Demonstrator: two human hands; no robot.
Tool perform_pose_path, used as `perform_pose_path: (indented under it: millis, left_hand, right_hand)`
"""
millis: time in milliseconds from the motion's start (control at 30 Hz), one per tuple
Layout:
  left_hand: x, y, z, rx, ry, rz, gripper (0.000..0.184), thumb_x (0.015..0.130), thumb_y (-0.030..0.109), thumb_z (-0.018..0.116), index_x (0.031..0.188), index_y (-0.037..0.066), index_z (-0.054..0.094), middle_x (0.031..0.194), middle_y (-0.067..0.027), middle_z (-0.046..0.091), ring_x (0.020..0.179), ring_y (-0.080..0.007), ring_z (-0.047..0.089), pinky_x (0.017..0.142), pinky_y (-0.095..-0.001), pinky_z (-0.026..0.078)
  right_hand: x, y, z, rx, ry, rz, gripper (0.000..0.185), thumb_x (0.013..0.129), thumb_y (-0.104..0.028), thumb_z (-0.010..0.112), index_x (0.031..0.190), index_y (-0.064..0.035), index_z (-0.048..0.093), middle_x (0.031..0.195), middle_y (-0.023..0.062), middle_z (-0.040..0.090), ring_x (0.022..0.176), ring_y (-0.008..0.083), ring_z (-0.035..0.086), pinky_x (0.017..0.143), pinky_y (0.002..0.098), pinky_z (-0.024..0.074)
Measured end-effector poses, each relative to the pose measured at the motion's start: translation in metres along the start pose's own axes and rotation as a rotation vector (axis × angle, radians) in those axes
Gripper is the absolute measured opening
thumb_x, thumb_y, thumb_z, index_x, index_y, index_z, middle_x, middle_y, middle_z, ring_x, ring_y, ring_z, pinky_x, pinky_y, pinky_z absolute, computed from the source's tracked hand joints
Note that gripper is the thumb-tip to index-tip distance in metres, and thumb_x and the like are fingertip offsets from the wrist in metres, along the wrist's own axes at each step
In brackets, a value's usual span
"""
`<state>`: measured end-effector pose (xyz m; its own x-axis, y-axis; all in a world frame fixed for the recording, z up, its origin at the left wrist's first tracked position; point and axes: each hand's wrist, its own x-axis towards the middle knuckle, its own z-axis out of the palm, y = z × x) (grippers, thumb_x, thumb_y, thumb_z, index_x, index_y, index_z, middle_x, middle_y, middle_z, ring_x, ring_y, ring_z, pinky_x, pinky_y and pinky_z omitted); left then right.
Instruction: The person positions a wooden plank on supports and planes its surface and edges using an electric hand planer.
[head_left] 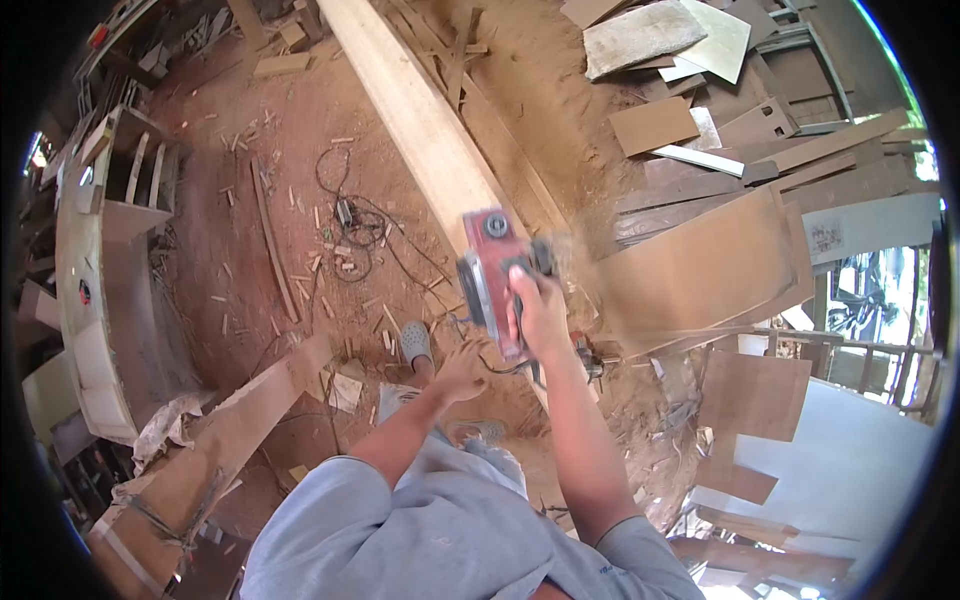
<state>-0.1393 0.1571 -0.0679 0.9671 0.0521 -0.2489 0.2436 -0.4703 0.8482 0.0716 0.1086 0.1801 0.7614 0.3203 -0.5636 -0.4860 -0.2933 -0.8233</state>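
Note:
My right hand [540,312] is wrapped around the handle of a red electric planer [490,260]. Beneath the planer runs a long pale wooden plank [410,95], stretching from the top of the view toward my body. At the planer's right side there is a blur like flying shavings. My left hand [461,374] hangs free, left of the plank's near end, its fingers loosely apart and close to the black power cord [510,369]. The plank's near end is partly hidden by my right arm.
Wood offcuts and a coiled cable [345,212] litter the dirt floor left of the plank. A long workbench [80,290] stands at far left. Boards and sheets [700,260] are piled on the right. My foot in a grey clog [415,342] is near the scraps.

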Motion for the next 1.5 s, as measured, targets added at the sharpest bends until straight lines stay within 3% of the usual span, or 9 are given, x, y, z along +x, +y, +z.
perform_pose_path:
  millis: [200, 300, 433, 633, 733, 1067, 1133, 1233, 1500]
  left_hand:
    - [0.004, 0.039, -0.035, 0.129, -0.592, -0.262, 0.052, 0.104, 0.05, 0.061, 0.129, 0.009, 0.08, 0.124, -0.025, 0.079, 0.128, -0.0447, 0.069, 0.114, -0.0542, 0.05]
    - [-0.044, 0.009, -0.057, 0.258, -0.58, -0.323, 0.06, 0.107, 0.057, 0.053, 0.118, 0.006, 0.083, 0.113, -0.0254, 0.081, 0.112, -0.0455, 0.075, 0.104, -0.0543, 0.057]
    - [-0.136, -0.073, -0.11, 0.212, -0.327, -0.373, 0.052, 0.102, 0.051, 0.063, 0.111, 0.004, 0.084, 0.109, -0.0254, 0.08, 0.106, -0.0455, 0.077, 0.096, -0.0537, 0.06]
    - [-0.189, -0.039, -0.231, 0.237, 0.565, -0.647, 0.029, 0.103, 0.021, 0.073, 0.087, -0.003, 0.075, 0.077, -0.0245, 0.071, 0.08, -0.0477, 0.073, 0.083, -0.0535, 0.06]
    - [-0.168, 0.021, -0.262, 0.636, 0.867, -0.013, 0.019, 0.099, 0.012, 0.077, 0.085, -0.001, 0.071, 0.074, -0.0185, 0.068, 0.076, -0.0437, 0.072, 0.091, -0.0517, 0.061]
    - [-0.123, 0.164, -0.226, 0.546, 0.69, 0.225, 0.036, 0.083, 0.011, 0.091, 0.067, 0.007, 0.059, 0.07, -0.0134, 0.066, 0.083, -0.0361, 0.077, 0.096, -0.0485, 0.064]
    - [-0.114, 0.163, -0.219, 0.521, 0.663, 0.239, 0.042, 0.084, 0.017, 0.091, 0.064, 0.009, 0.055, 0.068, -0.0128, 0.065, 0.081, -0.0379, 0.077, 0.082, -0.0458, 0.063]
    - [-0.096, 0.147, -0.223, 0.435, 0.619, 0.186, 0.043, 0.085, 0.019, 0.09, 0.063, 0.008, 0.055, 0.061, -0.0104, 0.058, 0.066, -0.0356, 0.068, 0.063, -0.0468, 0.054]
    - [-0.026, 0.073, -0.35, 0.368, 0.737, -0.029, 0.045, 0.088, 0.02, 0.087, 0.063, 0.005, 0.053, 0.06, -0.0134, 0.053, 0.057, -0.0363, 0.057, 0.057, -0.047, 0.045]
  right_hand:
    - [0.098, -0.05, 0.042, -0.034, -0.003, -0.064, 0.052, 0.105, -0.051, 0.067, 0.083, -0.0044, 0.065, 0.056, 0.0033, 0.058, 0.042, 0.0132, 0.053, 0.041, 0.0324, 0.0432]
    - [0.126, -0.072, 0.052, -0.071, -0.018, -0.086, 0.052, 0.104, -0.052, 0.068, 0.082, -0.0045, 0.065, 0.057, 0.0033, 0.058, 0.043, 0.0134, 0.054, 0.041, 0.0327, 0.044]
    - [0.127, -0.074, 0.036, -0.126, -0.071, -0.089, 0.052, 0.104, -0.052, 0.068, 0.082, -0.0047, 0.065, 0.057, 0.0021, 0.057, 0.043, 0.0126, 0.054, 0.041, 0.0324, 0.0432]
    - [0.043, -0.023, -0.034, -0.146, -0.132, -0.04, 0.048, 0.105, -0.05, 0.071, 0.086, -0.0056, 0.067, 0.059, -0.0003, 0.057, 0.045, 0.0102, 0.053, 0.041, 0.0314, 0.0411]
    - [-0.021, 0.023, -0.077, -0.142, -0.125, -0.069, 0.042, 0.107, -0.042, 0.071, 0.088, -0.0043, 0.069, 0.064, -0.0019, 0.059, 0.053, 0.0071, 0.055, 0.048, 0.0291, 0.0419]
    - [-0.222, 0.144, -0.226, -0.147, -0.078, 0.112, 0.033, 0.106, -0.032, 0.071, 0.09, -0.0035, 0.068, 0.066, -0.0015, 0.06, 0.057, 0.0075, 0.054, 0.052, 0.0289, 0.042]
    - [-0.23, 0.143, -0.232, -0.169, -0.077, 0.108, 0.032, 0.107, -0.031, 0.07, 0.089, -0.0038, 0.067, 0.065, -0.002, 0.059, 0.055, 0.0068, 0.053, 0.051, 0.0281, 0.0413]
    - [-0.21, 0.135, -0.218, -0.169, -0.08, 0.091, 0.032, 0.107, -0.031, 0.07, 0.089, -0.0039, 0.067, 0.064, -0.0024, 0.058, 0.055, 0.0064, 0.053, 0.051, 0.0279, 0.0407]
    - [-0.044, 0.033, -0.093, -0.245, -0.061, -0.016, 0.039, 0.106, -0.036, 0.071, 0.085, -0.0035, 0.068, 0.063, -0.0023, 0.058, 0.055, 0.0075, 0.053, 0.051, 0.0297, 0.0406]
